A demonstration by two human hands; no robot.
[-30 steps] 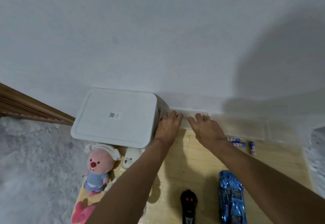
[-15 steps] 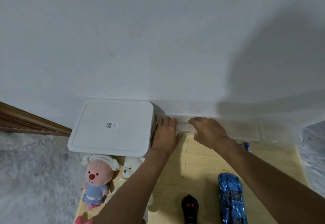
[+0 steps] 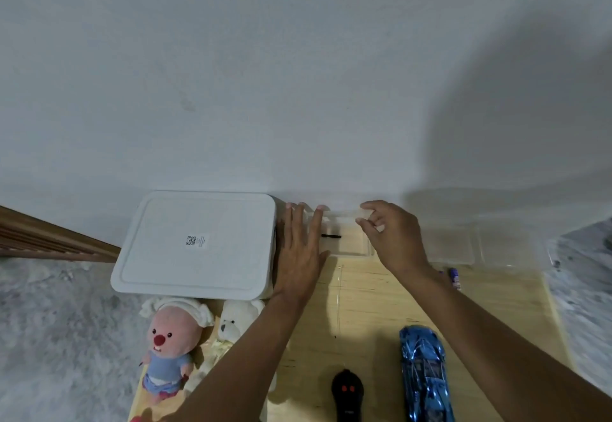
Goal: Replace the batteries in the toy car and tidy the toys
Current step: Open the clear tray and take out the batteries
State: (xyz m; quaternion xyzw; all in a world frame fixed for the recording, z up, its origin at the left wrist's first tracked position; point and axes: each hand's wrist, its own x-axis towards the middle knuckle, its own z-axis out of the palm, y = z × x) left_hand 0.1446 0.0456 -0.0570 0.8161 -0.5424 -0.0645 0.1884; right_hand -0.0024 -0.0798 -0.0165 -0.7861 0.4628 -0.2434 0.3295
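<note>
Hands sit differently than half a second ago: the left hand [image 3: 299, 249] now lies flat, fingers straight, on the left end of the small clear plastic box [image 3: 347, 246] by the wall. The right hand [image 3: 394, 239] has lifted, thumb and curled fingers pinching the box's far edge. A short black stick [image 3: 331, 236] now shows inside. The glossy blue toy car [image 3: 424, 378] stays on the pale wooden board [image 3: 364, 305], near the black remote [image 3: 347, 392].
</note>
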